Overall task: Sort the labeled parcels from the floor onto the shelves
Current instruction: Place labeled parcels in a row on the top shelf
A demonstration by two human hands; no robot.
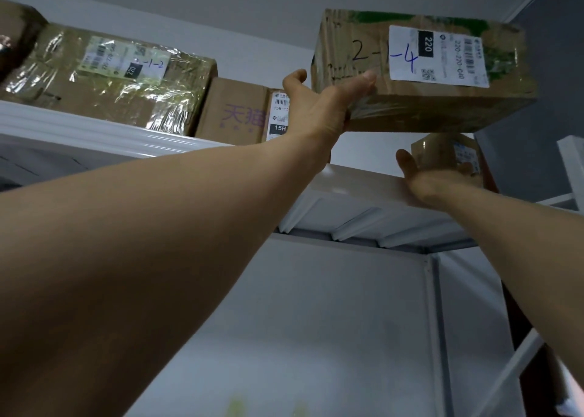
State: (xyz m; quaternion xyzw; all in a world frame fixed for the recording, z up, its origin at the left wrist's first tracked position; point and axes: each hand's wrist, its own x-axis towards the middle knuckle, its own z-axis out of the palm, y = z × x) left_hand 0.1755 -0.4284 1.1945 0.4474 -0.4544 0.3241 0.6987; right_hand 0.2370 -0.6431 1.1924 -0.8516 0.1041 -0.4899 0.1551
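Note:
A taped cardboard parcel (420, 72) marked "2-1-4" on its white label hangs above the top shelf (354, 189) of a white metal rack. My left hand (319, 104) grips its lower left corner, thumb on the front face. My right hand (433, 179) holds a small taped brown parcel (448, 154) at the shelf's front edge, just under the big one. On the shelf to the left sit a plastic-wrapped box (104, 78) marked "2-1-2" and a plain brown box (237, 110) with purple print.
A dark taped box (15, 34) stands at the far left of the shelf. The ceiling is close above the boxes. A second white rack frame (572, 170) stands at the right. The rack's right upright (437, 337) runs down below the shelf.

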